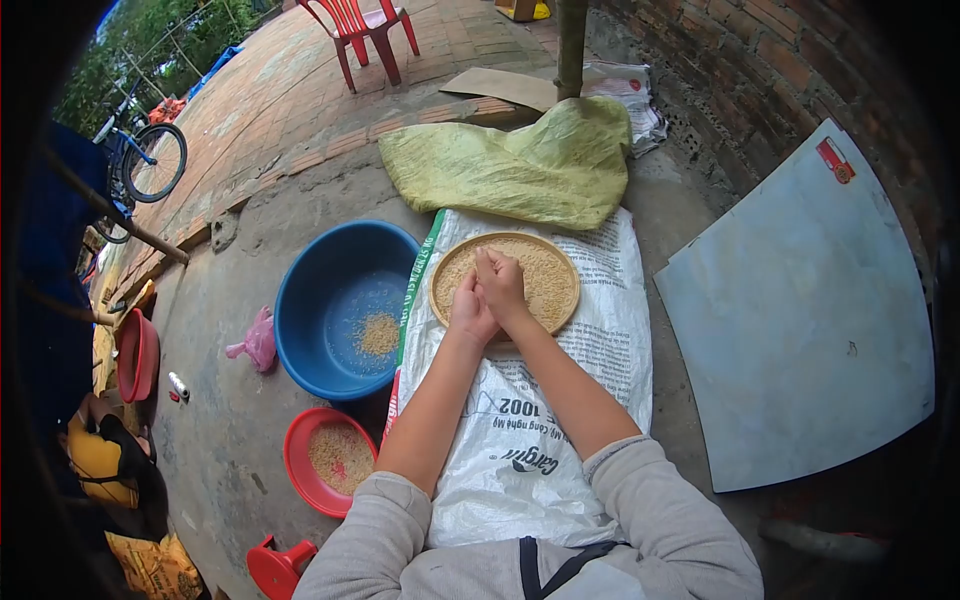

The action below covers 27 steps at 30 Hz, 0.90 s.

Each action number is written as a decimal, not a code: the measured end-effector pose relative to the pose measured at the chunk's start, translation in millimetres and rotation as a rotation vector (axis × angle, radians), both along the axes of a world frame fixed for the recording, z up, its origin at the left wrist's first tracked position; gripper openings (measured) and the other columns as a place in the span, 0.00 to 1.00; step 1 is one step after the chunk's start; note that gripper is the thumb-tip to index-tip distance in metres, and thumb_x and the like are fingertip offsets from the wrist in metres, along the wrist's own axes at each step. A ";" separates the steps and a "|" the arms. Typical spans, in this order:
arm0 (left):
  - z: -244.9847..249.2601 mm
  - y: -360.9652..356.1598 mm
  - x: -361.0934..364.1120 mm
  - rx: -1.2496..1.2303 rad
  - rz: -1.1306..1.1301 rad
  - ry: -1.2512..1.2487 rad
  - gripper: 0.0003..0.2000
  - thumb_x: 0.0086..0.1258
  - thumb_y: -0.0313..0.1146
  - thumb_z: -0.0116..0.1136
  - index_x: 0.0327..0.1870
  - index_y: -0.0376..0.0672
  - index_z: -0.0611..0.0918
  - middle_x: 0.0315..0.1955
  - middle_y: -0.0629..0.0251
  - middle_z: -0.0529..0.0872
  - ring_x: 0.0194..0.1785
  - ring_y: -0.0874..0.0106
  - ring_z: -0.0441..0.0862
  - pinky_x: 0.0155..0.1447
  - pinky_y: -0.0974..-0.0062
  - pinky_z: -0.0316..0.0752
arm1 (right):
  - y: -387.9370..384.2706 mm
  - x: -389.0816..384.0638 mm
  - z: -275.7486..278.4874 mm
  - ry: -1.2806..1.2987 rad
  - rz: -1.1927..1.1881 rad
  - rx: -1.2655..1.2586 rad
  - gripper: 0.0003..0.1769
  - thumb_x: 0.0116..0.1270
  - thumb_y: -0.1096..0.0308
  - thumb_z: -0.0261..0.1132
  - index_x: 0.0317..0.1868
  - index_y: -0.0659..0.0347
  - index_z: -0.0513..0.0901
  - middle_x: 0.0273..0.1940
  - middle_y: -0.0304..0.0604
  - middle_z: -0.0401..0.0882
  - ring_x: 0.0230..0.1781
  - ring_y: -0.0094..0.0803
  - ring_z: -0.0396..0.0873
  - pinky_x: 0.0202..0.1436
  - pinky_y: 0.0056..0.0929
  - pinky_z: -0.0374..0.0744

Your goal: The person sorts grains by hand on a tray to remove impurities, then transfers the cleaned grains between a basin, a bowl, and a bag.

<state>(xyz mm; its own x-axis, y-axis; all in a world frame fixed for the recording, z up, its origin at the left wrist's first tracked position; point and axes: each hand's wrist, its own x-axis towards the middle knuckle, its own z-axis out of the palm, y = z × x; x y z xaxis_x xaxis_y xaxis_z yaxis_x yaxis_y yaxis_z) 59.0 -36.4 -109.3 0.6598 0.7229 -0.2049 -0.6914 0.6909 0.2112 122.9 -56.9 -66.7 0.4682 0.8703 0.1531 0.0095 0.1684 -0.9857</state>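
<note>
My left hand (470, 306) and my right hand (503, 282) are pressed together above a round woven tray (574, 300) of pale husked grain (545, 272). The left palm is turned partly up, its fingers curled in against the right. My right hand is closed, with bent fingers and the thumb side up. Whatever lies between them is hidden. Beneath the tray a white printed sack (590, 370) is spread out. To its left stand a blue basin (320, 270) with a little grain at the bottom and a smaller red basin (300, 455) with more grain.
A yellow-green woven sack (500, 170) lies beyond the tray, near a post (570, 50). At right leans a grey sheet panel (800, 320). A pink plastic bag (257, 340), a red stool (275, 568) and a seated person's leg (100, 455) are at left. Farther off stands a red chair (360, 20).
</note>
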 end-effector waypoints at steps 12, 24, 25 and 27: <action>17.8 -19.7 8.9 -0.023 -0.005 -0.100 0.19 0.72 0.45 0.43 0.52 0.37 0.71 0.49 0.54 0.76 0.51 0.64 0.76 0.58 0.65 0.72 | -23.3 8.7 33.6 -0.629 -0.015 0.240 0.14 0.63 0.62 0.58 0.25 0.65 0.72 0.22 0.49 0.70 0.23 0.43 0.70 0.29 0.38 0.68; 7.4 -6.2 -1.2 -0.290 0.109 0.134 0.07 0.72 0.35 0.45 0.41 0.42 0.73 0.28 0.67 0.77 0.31 0.75 0.76 0.36 0.78 0.75 | -19.3 54.8 18.0 -0.909 -0.019 -0.070 0.16 0.58 0.58 0.63 0.41 0.60 0.78 0.47 0.47 0.74 0.53 0.45 0.68 0.56 0.38 0.68; 2.1 -3.5 -3.4 -0.290 0.111 0.128 0.07 0.72 0.35 0.45 0.41 0.42 0.73 0.28 0.67 0.77 0.31 0.75 0.76 0.36 0.78 0.75 | -22.4 60.3 3.9 -0.914 -0.016 -0.067 0.16 0.58 0.58 0.63 0.41 0.60 0.78 0.47 0.47 0.74 0.53 0.45 0.68 0.56 0.38 0.68; -5.3 -0.4 -7.2 -0.263 0.113 0.055 0.07 0.72 0.34 0.45 0.35 0.41 0.72 0.21 0.70 0.71 0.23 0.78 0.68 0.26 0.81 0.67 | -33.7 64.1 -22.8 -1.148 -0.213 -0.490 0.20 0.60 0.56 0.62 0.48 0.60 0.76 0.52 0.50 0.71 0.56 0.48 0.66 0.58 0.40 0.68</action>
<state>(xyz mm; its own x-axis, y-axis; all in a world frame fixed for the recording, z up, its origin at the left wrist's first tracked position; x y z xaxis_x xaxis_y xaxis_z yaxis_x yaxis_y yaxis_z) 51.8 -36.8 -114.5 0.5609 0.7084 -0.4284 -0.7594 0.6463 0.0745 187.0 -90.6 -89.6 0.4173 0.8746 0.2466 0.8798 -0.3209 -0.3507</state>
